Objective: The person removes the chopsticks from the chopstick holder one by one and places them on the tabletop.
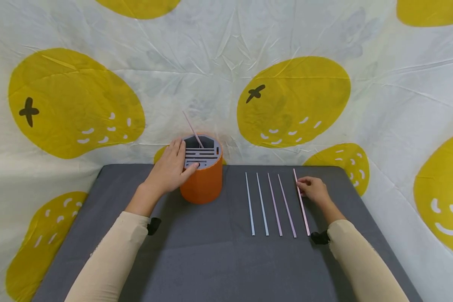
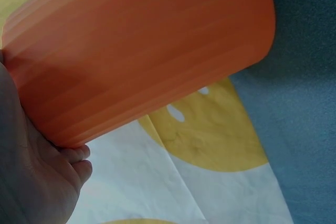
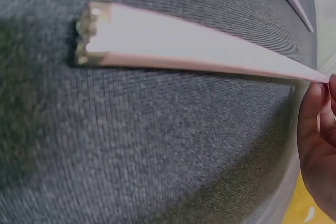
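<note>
My left hand (image 1: 166, 167) rests on the top left edge of an orange round desk organizer (image 1: 201, 188) with a grey slotted top. Its fingers lie along the rim and its thumb reaches over the front edge. A thin pink stick (image 1: 192, 128) leans upright in the organizer's rear compartment. Over on the right, my right hand (image 1: 314, 191) pinches another long pink stick (image 1: 303, 209) near its far half, between thumb and fingers. In the right wrist view that stick's near end (image 3: 94, 35) looks glossy and gold-edged; the fingertips show only partly at the frame's edge.
Between organizer and right hand lie several thin sticks in a row, among them a pale blue one (image 1: 250, 205) and a purple one (image 1: 287, 207). A dark grey cloth covers the table (image 1: 211, 268). Behind it hangs a white curtain (image 1: 196, 50) printed with yellow fruit.
</note>
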Action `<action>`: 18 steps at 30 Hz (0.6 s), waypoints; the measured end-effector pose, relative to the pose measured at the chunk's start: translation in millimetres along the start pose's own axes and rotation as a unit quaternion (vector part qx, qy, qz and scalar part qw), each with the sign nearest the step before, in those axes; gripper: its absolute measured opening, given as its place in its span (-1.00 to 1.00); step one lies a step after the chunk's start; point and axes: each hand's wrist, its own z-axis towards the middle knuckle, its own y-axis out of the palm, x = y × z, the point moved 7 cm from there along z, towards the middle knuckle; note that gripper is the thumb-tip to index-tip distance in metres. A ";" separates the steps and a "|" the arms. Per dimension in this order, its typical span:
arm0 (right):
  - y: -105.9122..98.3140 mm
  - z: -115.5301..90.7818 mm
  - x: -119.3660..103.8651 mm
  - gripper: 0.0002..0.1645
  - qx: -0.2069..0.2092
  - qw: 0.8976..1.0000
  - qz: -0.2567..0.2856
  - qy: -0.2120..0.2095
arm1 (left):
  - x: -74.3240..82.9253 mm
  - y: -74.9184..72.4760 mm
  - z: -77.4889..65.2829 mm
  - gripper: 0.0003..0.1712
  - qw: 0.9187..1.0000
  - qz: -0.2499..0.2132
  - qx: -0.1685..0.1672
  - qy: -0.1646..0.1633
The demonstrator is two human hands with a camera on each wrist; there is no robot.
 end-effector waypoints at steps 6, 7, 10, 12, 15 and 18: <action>2.2 0.7 6.9 -0.61 0.011 1.000 -0.011 0.013 | 1.0 0.6 -0.3 0.08 1.000 -0.001 0.000 0.000; 2.5 0.9 8.1 -0.62 0.013 1.000 -0.013 0.016 | 1.1 0.9 -0.4 0.08 1.000 -0.001 0.000 0.000; 4.2 1.6 9.6 -0.62 0.012 1.000 -0.015 0.014 | 1.1 1.0 -0.8 0.08 1.000 0.000 0.001 0.000; 5.3 1.8 10.0 -0.62 0.012 1.000 -0.015 0.013 | 1.1 1.1 -1.2 0.07 1.000 -0.001 0.001 0.000; 6.3 1.1 9.5 -0.62 0.012 1.000 -0.018 0.016 | 1.0 1.6 -1.5 0.07 1.000 -0.001 0.002 0.001; 6.8 0.8 8.7 -0.62 0.011 1.000 -0.024 0.017 | 0.7 2.2 -1.5 0.07 1.000 0.000 0.004 0.002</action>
